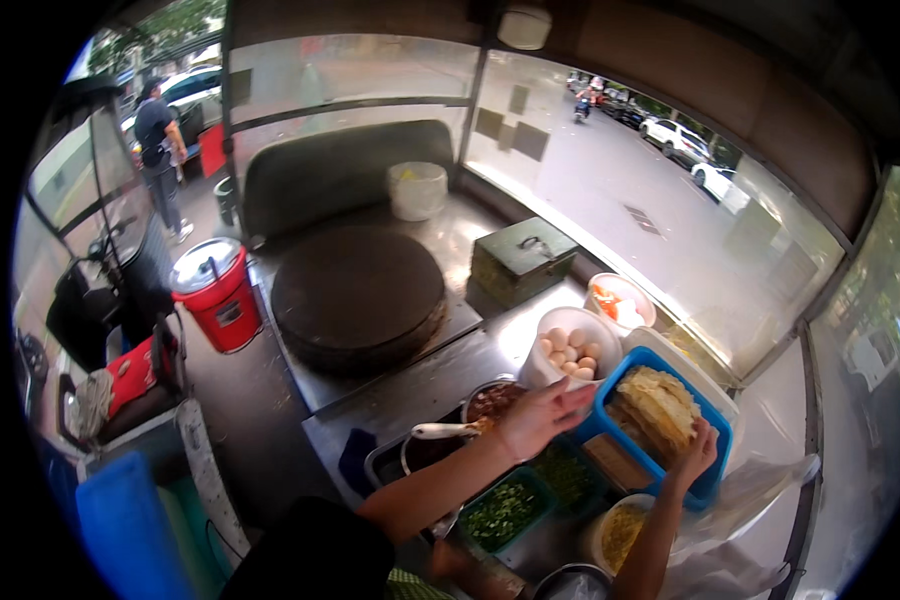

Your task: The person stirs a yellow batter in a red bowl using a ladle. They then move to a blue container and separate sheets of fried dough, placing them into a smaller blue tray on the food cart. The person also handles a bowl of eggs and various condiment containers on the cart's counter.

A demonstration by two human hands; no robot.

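Note:
Fried crisp sheets stand stacked in a blue plastic basket at the right. My right hand has its fingers at the stack's near right edge and appears to pinch a sheet; the fingertips are partly hidden. Over the gap between that basket and a white bucket of eggs, my left hand is held with fingers apart and nothing in it. Beneath my left forearm are a bowl of dark red sauce with a white-handled utensil and a tub of chopped green onions.
A round black griddle fills the counter's left part. Behind are a green metal box and a white tub. A yellow-filled container stands by my right forearm. A red lidded bucket and a person are at left.

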